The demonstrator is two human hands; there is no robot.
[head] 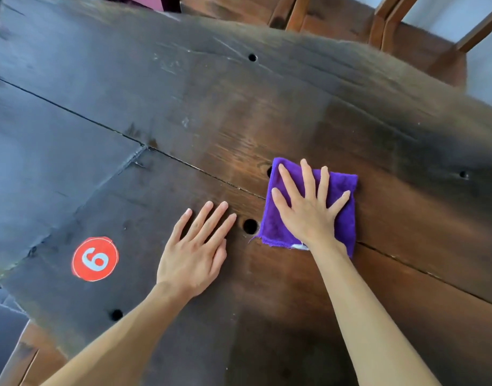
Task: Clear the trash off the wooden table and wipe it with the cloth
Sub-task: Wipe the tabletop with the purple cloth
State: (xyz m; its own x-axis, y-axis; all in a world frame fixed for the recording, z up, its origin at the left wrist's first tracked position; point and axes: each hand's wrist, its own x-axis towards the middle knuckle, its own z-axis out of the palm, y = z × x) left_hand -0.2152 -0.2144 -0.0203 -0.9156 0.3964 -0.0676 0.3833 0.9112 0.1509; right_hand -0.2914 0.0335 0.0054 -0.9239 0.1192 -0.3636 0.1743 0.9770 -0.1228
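From the head view, the right hand (308, 210) lies flat with fingers spread on the folded purple cloth (278, 227), pressing it onto the wooden table (239, 112) just right of a round hole (250, 226). The left hand (194, 252) rests open-palmed on the bare wood just left of that hole, holding nothing, with a red number sticker (95, 259) farther left.

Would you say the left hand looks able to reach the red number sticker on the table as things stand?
Probably yes. The left hand lies flat and holds nothing, and the red sticker sits just to its left on the wooden table, with only bare wood between them.
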